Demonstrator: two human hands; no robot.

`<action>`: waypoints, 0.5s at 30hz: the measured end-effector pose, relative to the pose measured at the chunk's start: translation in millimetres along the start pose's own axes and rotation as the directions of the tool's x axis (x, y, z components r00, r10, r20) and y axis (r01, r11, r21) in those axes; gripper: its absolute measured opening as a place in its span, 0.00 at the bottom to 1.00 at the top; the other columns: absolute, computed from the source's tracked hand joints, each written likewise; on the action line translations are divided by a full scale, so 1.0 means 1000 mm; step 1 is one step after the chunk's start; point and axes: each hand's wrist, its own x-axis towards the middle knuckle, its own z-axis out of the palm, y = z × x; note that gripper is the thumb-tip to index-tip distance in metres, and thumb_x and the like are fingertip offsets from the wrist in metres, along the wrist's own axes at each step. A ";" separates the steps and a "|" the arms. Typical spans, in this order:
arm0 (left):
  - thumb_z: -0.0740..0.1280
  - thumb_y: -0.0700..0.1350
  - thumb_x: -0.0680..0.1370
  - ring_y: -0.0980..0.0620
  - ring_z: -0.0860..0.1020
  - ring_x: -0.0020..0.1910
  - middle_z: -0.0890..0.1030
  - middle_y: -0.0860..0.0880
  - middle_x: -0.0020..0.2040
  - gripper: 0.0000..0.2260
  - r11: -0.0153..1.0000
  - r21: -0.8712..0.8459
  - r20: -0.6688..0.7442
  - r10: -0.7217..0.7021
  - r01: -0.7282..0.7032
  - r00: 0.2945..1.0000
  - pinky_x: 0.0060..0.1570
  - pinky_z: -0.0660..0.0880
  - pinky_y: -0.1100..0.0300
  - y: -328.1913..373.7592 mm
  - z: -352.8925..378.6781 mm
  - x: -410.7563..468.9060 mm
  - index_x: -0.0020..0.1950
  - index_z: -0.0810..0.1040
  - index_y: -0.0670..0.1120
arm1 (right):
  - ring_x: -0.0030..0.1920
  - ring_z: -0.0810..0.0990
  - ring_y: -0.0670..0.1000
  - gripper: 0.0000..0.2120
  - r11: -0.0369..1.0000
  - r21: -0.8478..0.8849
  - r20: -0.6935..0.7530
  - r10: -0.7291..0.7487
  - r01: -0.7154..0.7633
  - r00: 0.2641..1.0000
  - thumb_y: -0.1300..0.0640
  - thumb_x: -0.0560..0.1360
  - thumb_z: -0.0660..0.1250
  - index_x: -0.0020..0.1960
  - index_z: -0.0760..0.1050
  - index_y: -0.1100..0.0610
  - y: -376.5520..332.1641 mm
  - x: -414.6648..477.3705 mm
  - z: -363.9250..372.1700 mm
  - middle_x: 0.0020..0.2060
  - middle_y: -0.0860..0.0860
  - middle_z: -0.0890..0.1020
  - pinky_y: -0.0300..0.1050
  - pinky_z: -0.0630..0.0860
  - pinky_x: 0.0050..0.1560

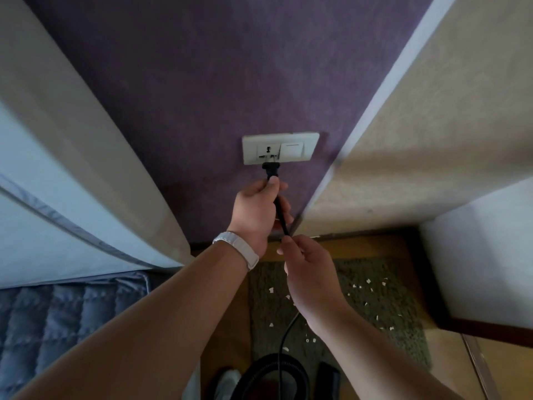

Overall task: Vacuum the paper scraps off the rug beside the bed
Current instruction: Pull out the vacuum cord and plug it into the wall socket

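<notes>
A white wall socket [280, 148] sits on the purple wall. A black plug [270, 168] is at its lower outlet. My left hand [256, 215] grips the cord just behind the plug. My right hand [308, 272] pinches the black cord [282, 217] lower down. The cord runs on down past my right wrist to a black vacuum hose [271, 370] on the floor. Below lies a grey-green rug [375, 307] strewn with several white paper scraps [368, 281].
The bed with a blue quilt [57, 319] and pale headboard [95, 157] fills the left. A beige wall and a white cabinet [484, 255] stand on the right. Wooden floor [360, 245] borders the rug. A black vacuum part [327, 379] lies beside the hose.
</notes>
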 end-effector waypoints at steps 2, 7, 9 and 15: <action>0.59 0.47 0.84 0.49 0.74 0.27 0.76 0.48 0.30 0.12 1.000 -0.014 -0.014 0.009 -0.009 1.000 0.30 0.73 0.60 0.001 0.002 -0.002 0.52 0.79 0.40 | 0.24 0.63 0.45 0.16 1.000 -0.002 0.005 -0.011 0.011 1.000 0.53 0.82 0.61 0.47 0.74 0.67 0.000 0.000 -0.002 0.26 0.48 0.66 0.40 0.59 0.26; 0.59 0.47 0.84 0.51 0.75 0.25 0.77 0.48 0.30 0.12 1.000 -0.025 -0.042 0.015 -0.016 0.999 0.25 0.72 0.64 0.004 0.004 -0.004 0.50 0.79 0.41 | 0.22 0.63 0.42 0.15 0.999 0.035 0.015 -0.015 0.014 1.000 0.55 0.83 0.60 0.46 0.75 0.65 -0.002 -0.001 -0.006 0.25 0.46 0.67 0.33 0.59 0.22; 0.59 0.47 0.84 0.51 0.75 0.25 0.77 0.48 0.30 0.12 1.000 -0.020 -0.048 0.003 -0.004 0.999 0.24 0.72 0.64 0.004 0.004 -0.003 0.50 0.79 0.42 | 0.22 0.63 0.41 0.14 0.999 0.044 0.019 -0.009 0.008 1.000 0.55 0.83 0.60 0.46 0.76 0.65 -0.003 -0.001 -0.006 0.26 0.46 0.68 0.33 0.59 0.22; 0.59 0.48 0.84 0.52 0.75 0.25 0.76 0.50 0.28 0.13 0.996 0.083 -0.062 0.027 -0.022 0.998 0.29 0.72 0.60 0.003 0.003 0.005 0.45 0.77 0.44 | 0.23 0.64 0.42 0.15 1.000 0.020 0.019 -0.008 0.007 1.000 0.53 0.83 0.60 0.46 0.75 0.63 -0.002 0.003 -0.001 0.26 0.47 0.68 0.34 0.60 0.23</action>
